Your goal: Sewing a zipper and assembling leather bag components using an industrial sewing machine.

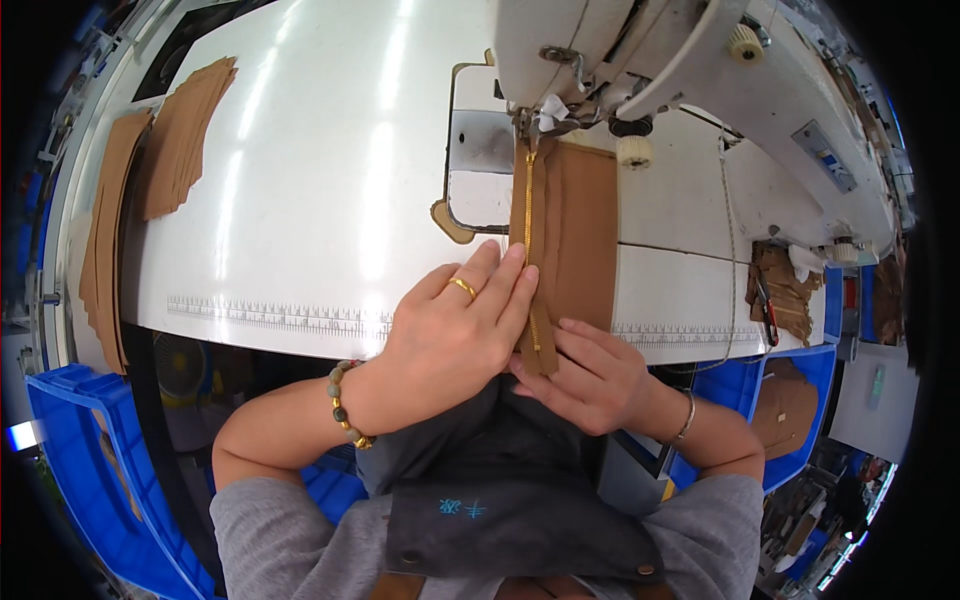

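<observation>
Left hand (452, 322) flat on the gold zipper (529, 195), right hand (600, 378) in a pinch at its near end.

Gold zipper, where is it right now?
In the head view, just right of centre, the gold zipper runs from the sewing machine down between the left hand and right hand.

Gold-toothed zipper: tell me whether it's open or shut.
The zipper looks shut where visible: gold teeth run in one line, brown tape on both sides; the left hand covers part.
</observation>
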Demonstrator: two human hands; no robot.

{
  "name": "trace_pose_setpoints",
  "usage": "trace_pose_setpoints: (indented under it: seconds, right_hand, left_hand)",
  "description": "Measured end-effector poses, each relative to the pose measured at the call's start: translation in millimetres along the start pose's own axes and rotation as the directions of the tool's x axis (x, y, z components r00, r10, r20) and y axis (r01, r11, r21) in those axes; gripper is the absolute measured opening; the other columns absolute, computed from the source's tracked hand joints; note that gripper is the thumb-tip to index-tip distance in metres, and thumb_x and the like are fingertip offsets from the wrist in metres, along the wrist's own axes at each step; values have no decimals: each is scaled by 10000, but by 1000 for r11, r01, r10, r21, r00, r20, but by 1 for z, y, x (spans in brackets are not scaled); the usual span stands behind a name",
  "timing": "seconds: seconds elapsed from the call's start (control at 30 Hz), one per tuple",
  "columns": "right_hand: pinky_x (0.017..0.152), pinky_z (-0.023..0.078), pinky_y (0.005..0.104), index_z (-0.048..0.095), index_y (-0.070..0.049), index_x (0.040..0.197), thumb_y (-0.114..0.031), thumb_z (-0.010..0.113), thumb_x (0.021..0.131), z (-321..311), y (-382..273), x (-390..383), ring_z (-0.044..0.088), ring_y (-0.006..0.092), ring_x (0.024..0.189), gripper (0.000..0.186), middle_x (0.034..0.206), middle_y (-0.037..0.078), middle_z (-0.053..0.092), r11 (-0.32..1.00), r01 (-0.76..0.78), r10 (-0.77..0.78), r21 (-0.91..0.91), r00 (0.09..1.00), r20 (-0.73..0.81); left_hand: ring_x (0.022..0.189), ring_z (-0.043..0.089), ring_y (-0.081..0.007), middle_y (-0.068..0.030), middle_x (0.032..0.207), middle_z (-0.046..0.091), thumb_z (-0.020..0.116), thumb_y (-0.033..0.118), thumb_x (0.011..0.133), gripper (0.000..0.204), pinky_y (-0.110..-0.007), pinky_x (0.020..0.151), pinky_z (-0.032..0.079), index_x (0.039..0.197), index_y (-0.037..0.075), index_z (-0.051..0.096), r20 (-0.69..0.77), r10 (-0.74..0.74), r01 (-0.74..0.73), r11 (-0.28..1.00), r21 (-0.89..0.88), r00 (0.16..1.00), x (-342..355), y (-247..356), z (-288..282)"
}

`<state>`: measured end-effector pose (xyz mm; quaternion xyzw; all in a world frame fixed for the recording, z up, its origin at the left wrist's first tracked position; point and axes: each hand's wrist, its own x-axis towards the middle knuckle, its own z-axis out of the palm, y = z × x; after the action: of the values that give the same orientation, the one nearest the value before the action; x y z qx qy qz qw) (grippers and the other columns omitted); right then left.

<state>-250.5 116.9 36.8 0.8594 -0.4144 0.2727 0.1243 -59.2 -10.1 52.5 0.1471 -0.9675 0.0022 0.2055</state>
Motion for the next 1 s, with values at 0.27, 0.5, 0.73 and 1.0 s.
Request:
trace_pose_setpoints:
  seconds: [0.27, 0.5, 0.73, 1.0]
  right_hand:
    - [751, 555, 393, 717, -53, 1110, -310, 837, 843, -16, 70, 37, 661, 293, 880, 389, 979, 82, 695, 962, -268, 265, 59, 963, 43]
    - [878, 517, 434, 693, -34, 1344, -515, 785, 846, 20, 113, 48, 648, 330, 946, 698, 1092, 134, 731, 887, -460, 443, 52, 876, 188]
    - [865, 512, 418, 717, -84, 1326, -535, 787, 825, 21, 116, 42, 632, 324, 942, 677, 1094, 106, 736, 901, -432, 423, 43, 896, 132]
    - [843, 527, 405, 740, -95, 1257, -505, 777, 841, 19, 106, 40, 648, 284, 913, 585, 1255, 77, 697, 952, -295, 303, -83, 944, 126]
  left_hand:
    - [1223, 686, -296, -113, 1357, 711, 718, 164, 766, 538, -407, 935, 582, 1293, 55, 729, 33, -45, 45, 999, -14, 998, 0, 3, -4]
    - [1211, 689, -289, -110, 1350, 717, 661, 151, 811, 480, -411, 941, 583, 1275, 58, 742, 19, -37, 36, 999, 41, 999, 1, 2, -2]
    - [1212, 688, -272, -105, 1344, 721, 660, 165, 815, 479, -402, 951, 575, 1274, 62, 748, 24, -24, 23, 999, 35, 999, 0, 2, -2]
    - [1190, 696, -284, -106, 1333, 725, 666, 170, 817, 473, -407, 949, 573, 1269, 63, 753, 3, -20, 20, 1000, 21, 1000, -1, 0, 1]
